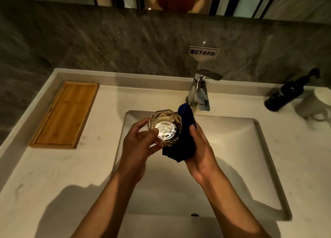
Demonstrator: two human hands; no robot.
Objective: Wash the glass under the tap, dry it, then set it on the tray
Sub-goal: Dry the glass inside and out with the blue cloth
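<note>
A: Glass [164, 128]: where is it, which step?

B: Over the sink [232, 148], gripped in your left hand [138, 146]. Your right hand [198, 148] clutches the dark cloth [180, 151] against its side. Drying, I judge.

A: Next?

B: Finish wiping, then carry it left to the wooden tray [64, 116] and set it upright.

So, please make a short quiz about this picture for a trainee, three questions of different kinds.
1. True or false: the glass already stands on the wooden tray.
2. The right hand holds a: A) sponge B) dark blue cloth C) brush
3. Fill in: the left hand grips the ____ above the sink.

Key: 1 false; 2 B; 3 glass
</note>
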